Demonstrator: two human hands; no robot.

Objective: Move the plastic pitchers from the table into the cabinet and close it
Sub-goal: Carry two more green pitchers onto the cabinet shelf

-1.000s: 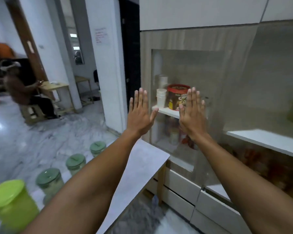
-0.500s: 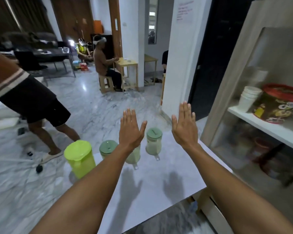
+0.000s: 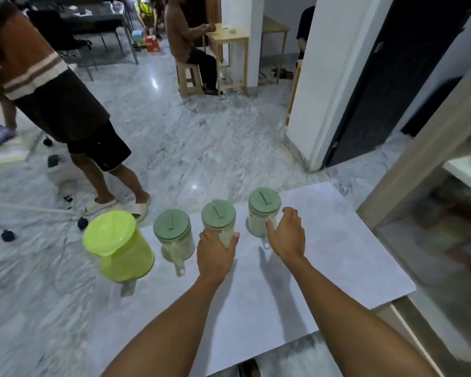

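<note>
Several plastic pitchers stand in a row along the far edge of the white table (image 3: 326,257). At the left is a lime-green pitcher (image 3: 120,248). Then come three clear ones with dull green lids: the left pitcher (image 3: 174,235), the middle pitcher (image 3: 218,216) and the right pitcher (image 3: 264,209). My left hand (image 3: 215,253) curls around the near side of the middle pitcher, thumb on its right. My right hand (image 3: 287,236) is spread beside the right pitcher, thumb touching its side. The cabinet (image 3: 430,213), with a glass front, is at the right edge.
A person in dark shorts (image 3: 65,110) stands on the marble floor just beyond the table's left end. Another person (image 3: 188,44) sits on a stool at a small wooden table farther back. A white pillar (image 3: 326,77) and a dark doorway stand beyond the table's right end.
My view swung from the cabinet front down to the table. Both hands dropped from raised, flat palms to the pitchers, the left closing on the middle one, the right reaching the right one.
</note>
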